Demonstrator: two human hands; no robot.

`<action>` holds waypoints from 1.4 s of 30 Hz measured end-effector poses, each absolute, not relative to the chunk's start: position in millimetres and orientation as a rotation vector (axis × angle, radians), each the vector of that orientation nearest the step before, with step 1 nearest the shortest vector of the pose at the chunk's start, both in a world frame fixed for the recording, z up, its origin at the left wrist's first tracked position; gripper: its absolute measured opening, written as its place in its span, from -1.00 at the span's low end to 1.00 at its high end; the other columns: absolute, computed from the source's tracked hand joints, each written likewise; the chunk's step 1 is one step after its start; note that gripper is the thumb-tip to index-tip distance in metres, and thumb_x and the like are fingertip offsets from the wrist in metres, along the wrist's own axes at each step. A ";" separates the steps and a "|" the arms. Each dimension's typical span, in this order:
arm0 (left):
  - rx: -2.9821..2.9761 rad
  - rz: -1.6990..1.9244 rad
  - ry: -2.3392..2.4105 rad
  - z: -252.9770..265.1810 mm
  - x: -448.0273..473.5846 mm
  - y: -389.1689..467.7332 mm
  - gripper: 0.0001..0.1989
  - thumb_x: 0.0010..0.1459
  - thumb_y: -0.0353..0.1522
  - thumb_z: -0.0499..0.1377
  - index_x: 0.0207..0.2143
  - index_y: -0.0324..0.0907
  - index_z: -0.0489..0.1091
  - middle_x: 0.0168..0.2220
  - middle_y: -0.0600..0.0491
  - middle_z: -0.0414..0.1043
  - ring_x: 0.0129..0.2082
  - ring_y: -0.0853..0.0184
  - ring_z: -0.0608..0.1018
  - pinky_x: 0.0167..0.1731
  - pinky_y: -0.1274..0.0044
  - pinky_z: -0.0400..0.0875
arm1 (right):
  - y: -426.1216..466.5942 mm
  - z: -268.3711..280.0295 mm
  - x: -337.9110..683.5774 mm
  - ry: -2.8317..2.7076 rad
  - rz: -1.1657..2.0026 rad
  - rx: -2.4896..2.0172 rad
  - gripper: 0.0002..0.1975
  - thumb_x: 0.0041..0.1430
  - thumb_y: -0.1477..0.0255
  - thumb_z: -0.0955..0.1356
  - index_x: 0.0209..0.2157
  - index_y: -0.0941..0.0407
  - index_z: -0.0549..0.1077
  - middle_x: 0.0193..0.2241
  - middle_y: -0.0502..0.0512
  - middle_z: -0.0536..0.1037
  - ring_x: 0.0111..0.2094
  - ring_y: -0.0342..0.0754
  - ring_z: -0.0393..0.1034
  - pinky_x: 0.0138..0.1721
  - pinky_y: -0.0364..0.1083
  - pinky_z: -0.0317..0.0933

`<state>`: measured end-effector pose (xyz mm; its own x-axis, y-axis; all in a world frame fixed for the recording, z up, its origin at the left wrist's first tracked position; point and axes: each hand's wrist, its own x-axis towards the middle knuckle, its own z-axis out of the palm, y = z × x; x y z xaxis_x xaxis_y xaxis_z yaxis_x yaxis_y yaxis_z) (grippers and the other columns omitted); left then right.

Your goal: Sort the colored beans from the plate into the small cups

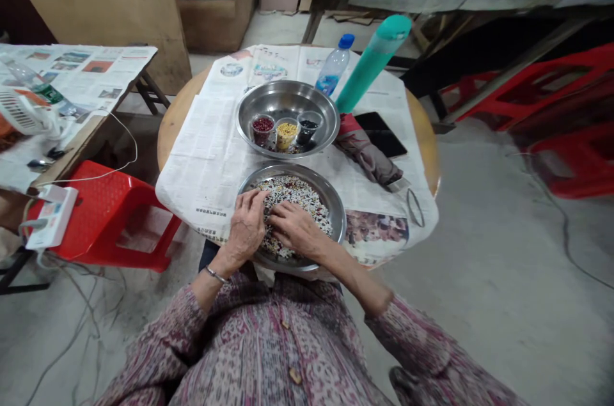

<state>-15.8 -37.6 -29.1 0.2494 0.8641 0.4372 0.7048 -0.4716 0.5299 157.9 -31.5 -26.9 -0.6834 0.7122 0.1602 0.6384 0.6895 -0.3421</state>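
A metal basin [339, 214] close to my body holds white grains mixed with red, yellow and dark beans [307, 198]. Over its left side is my left hand [247, 220], its fingers bent down toward the grains. My right hand [295, 227] reaches in over the middle, fingers curled with the tips at the mix; whatever they pinch is too small to make out. Behind stands a second metal basin [283, 96] with three clear cups: red beans [263, 127], yellow beans [286, 132] and black beans [307, 124]. Some loose bits lie beside the cups.
Newspaper [192, 137] covers the round table. At the right are a water bottle [333, 67], a green cylinder [374, 61], a folded umbrella [367, 153] and a dark phone or tablet [380, 133]. A red stool [110, 214] bearing a power strip [54, 217] stands left.
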 end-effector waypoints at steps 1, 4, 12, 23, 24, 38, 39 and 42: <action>2.302 1.012 1.479 -28.4 -15.6 -37.6 -0.57 0.30 -0.56 -0.07 0.17 -0.17 0.26 0.08 -0.11 0.35 0.11 0.18 0.38 0.18 0.25 0.33 | -32.9 -25.4 167.5 -2.591 0.339 -1.149 -0.85 0.22 0.53 0.32 -0.22 0.10 0.52 -0.21 0.17 0.53 -0.12 0.07 0.33 -0.06 0.04 0.25; 2.325 0.919 1.493 -25.1 -14.9 -38.2 -0.63 0.32 -0.53 -0.05 0.09 -0.15 0.35 0.02 -0.08 0.40 0.06 0.18 0.41 0.13 0.28 0.38 | -39.3 -22.1 194.3 -2.425 0.246 -1.370 -0.78 0.27 0.57 0.25 -0.21 0.08 0.50 -0.28 0.13 0.52 -0.17 0.04 0.37 -0.12 -0.01 0.27; 2.462 0.584 1.372 -9.3 -15.9 -41.4 -0.53 0.20 -0.13 0.27 0.09 -0.11 0.34 0.08 -0.06 0.37 0.08 0.11 0.39 0.06 0.27 0.40 | -66.3 -29.1 195.0 -2.316 0.152 -1.609 -0.56 0.16 0.29 0.43 0.06 0.10 0.39 -0.07 0.26 0.49 -0.07 0.19 0.38 -0.21 0.05 0.35; 2.482 0.443 1.424 -9.7 -16.4 -41.5 -0.58 0.20 -0.17 0.27 0.06 -0.10 0.37 0.01 -0.04 0.39 0.02 0.13 0.41 0.00 0.29 0.42 | -26.4 -36.5 168.3 -2.161 0.239 -1.403 -0.66 0.26 0.61 0.22 -0.05 0.04 0.47 -0.10 0.16 0.53 -0.03 0.06 0.40 -0.01 0.05 0.36; 2.496 0.417 1.384 -7.9 -17.1 -40.2 -0.53 0.15 -0.14 0.32 0.06 -0.08 0.37 0.02 -0.03 0.39 0.02 0.12 0.40 0.00 0.29 0.42 | -22.1 -36.6 170.0 -2.162 0.157 -1.449 -0.68 0.25 0.58 0.25 -0.04 0.04 0.47 -0.04 0.19 0.52 0.03 0.10 0.36 0.01 0.08 0.36; 2.428 0.201 1.470 -11.4 -13.4 -45.2 -0.88 0.33 -0.34 0.15 -0.10 -0.04 0.42 -0.11 0.07 0.40 -0.07 0.25 0.46 -0.09 0.44 0.40 | -75.5 -28.9 184.6 -2.367 0.392 -1.232 -0.86 0.25 0.47 0.36 -0.14 0.07 0.47 -0.17 0.13 0.52 -0.12 0.03 0.42 -0.06 0.04 0.40; 2.408 0.220 1.489 -12.1 -12.8 -47.4 -0.87 0.33 -0.34 0.15 -0.09 -0.03 0.41 -0.10 0.07 0.40 -0.07 0.26 0.46 -0.09 0.44 0.40 | -77.6 -30.4 185.0 -2.376 0.404 -1.216 -0.86 0.25 0.48 0.35 -0.15 0.06 0.47 -0.20 0.11 0.52 -0.15 0.03 0.43 -0.09 0.03 0.41; 2.367 0.245 1.520 -13.0 -11.4 -52.1 -0.87 0.32 -0.33 0.16 -0.08 -0.03 0.40 -0.11 0.08 0.40 -0.08 0.26 0.47 -0.08 0.44 0.41 | -76.2 -42.9 189.0 -2.344 0.385 -1.208 -0.85 0.29 0.55 0.29 -0.19 0.06 0.46 -0.30 0.06 0.52 -0.23 -0.01 0.46 -0.19 -0.02 0.42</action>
<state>-11.4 -52.1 -13.0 0.4203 0.9070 -0.0265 0.8526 -0.3847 0.3536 189.0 -76.2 -42.9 -0.5004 0.8192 0.2803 0.6867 0.5727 -0.4478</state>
